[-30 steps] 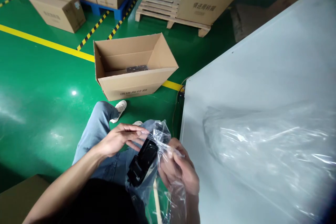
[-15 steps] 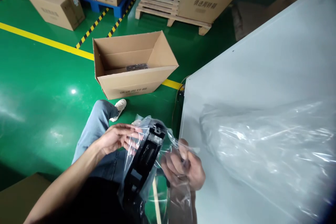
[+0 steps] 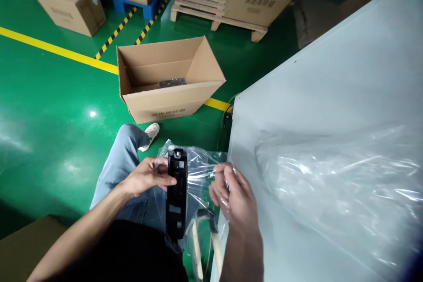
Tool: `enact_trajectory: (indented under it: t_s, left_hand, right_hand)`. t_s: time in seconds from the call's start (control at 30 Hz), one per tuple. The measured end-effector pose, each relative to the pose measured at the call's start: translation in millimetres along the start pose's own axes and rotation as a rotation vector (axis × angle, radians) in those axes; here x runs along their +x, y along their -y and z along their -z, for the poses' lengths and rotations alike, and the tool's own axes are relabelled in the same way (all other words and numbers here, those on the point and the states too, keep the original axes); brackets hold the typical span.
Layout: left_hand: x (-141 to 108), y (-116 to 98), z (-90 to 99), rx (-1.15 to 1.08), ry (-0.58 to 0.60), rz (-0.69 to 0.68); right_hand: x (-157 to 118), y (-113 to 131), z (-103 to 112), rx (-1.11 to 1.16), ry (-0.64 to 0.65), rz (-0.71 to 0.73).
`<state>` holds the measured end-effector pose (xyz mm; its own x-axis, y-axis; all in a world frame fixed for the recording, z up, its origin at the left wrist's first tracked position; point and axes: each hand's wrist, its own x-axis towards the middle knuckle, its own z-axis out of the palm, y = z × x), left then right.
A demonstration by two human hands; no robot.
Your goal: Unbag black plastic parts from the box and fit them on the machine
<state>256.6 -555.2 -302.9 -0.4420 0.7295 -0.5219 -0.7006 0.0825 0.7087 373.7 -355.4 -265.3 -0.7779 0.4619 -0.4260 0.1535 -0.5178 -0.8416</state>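
sitting over a green floor, a person holds a black part [image 3: 176, 194] upright above the lap. head view: left hand [image 3: 147, 179] closed on the part's left edge, thumb across its face; right hand [image 3: 233, 194] pinched shut on the clear bag [image 3: 201, 172] that wraps the part. beside the right hand lies a white table [image 3: 330, 88] bearing plastic sheet [image 3: 337, 185]. beyond the knees stands an open carton [image 3: 168, 79].
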Motion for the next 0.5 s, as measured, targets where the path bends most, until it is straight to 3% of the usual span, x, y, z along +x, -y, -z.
enact_trajectory:
  t_s: [0.1,0.2,0.37,0.4,0.5]
  left_hand:
    - [-7,-8,13.5,0.006,-0.033,-0.010]
    - [-12,-13,25.0,-0.029,-0.138,0.008]
    - [-13,-24,38.2,-0.093,-0.295,-0.034]
    - [-12,-28,40.4,-0.103,-0.330,-0.063]
    - [-10,-39,45.3,-0.143,-0.469,-0.178]
  right_hand:
    - [7,10,9,-0.234,-0.051,0.044]
    - [15,7,16,-0.409,-0.044,0.081]
    - [22,-14,32,-0.435,0.095,0.182]
    - [20,-18,34,-0.444,0.076,0.216]
    - [7,-27,30,-0.594,-0.145,0.431]
